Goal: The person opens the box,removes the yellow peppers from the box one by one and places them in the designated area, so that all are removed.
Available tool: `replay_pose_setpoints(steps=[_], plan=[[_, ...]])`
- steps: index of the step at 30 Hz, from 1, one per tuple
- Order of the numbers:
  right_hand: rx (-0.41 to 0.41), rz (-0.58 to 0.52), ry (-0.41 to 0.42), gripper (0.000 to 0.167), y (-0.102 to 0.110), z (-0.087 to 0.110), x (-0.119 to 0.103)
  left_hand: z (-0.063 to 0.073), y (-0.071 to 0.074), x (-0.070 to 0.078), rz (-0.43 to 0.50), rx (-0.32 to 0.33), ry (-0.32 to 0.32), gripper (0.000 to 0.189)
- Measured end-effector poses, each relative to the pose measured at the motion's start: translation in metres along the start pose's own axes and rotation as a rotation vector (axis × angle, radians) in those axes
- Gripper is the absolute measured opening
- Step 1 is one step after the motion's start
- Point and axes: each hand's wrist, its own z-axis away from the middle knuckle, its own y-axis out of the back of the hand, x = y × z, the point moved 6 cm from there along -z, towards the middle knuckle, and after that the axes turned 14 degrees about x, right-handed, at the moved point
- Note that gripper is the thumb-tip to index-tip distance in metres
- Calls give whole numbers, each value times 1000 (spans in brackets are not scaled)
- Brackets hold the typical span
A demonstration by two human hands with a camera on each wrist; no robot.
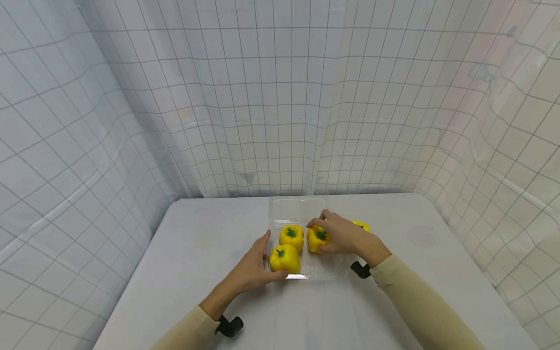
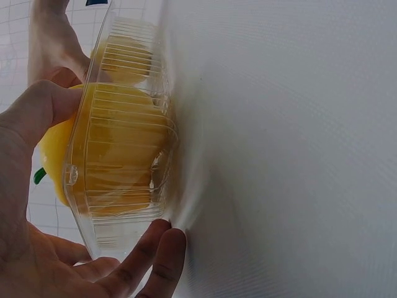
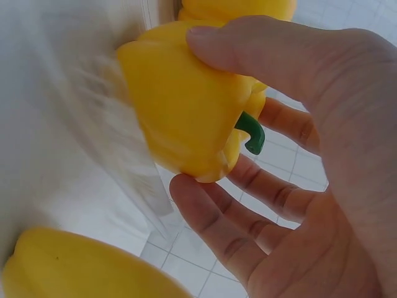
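My right hand (image 1: 345,236) grips a yellow bell pepper (image 1: 316,241) with a green stem, thumb on one side and fingertips on the other, in the right part of a clear plastic container (image 1: 321,270). Two more yellow bell peppers sit in its left part, the nearer pepper (image 1: 286,262) in front of the farther one (image 1: 291,238). My left hand (image 1: 253,265) holds the container's near left corner. In the left wrist view its thumb (image 2: 53,102) lies over the rim beside a pepper, while its fingers (image 2: 139,257) curve along the ribbed wall near the table.
The container's clear lid (image 1: 299,209) lies folded back behind it. Another yellow bell pepper (image 1: 362,225) is on the white table (image 1: 210,233) to the right, partly hidden behind my right hand. Grid-patterned curtains (image 1: 280,107) stand behind and at both sides.
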Motion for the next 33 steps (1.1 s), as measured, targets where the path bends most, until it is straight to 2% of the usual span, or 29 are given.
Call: replay_pose_setpoints(steps=[14,33], plan=[[17,-2,-6,62,-2,1,5,-1,-2,-1,1,1,4,136],[102,-52,30,62,14,7,7,-1,-1,-1,-5,1,0,136]])
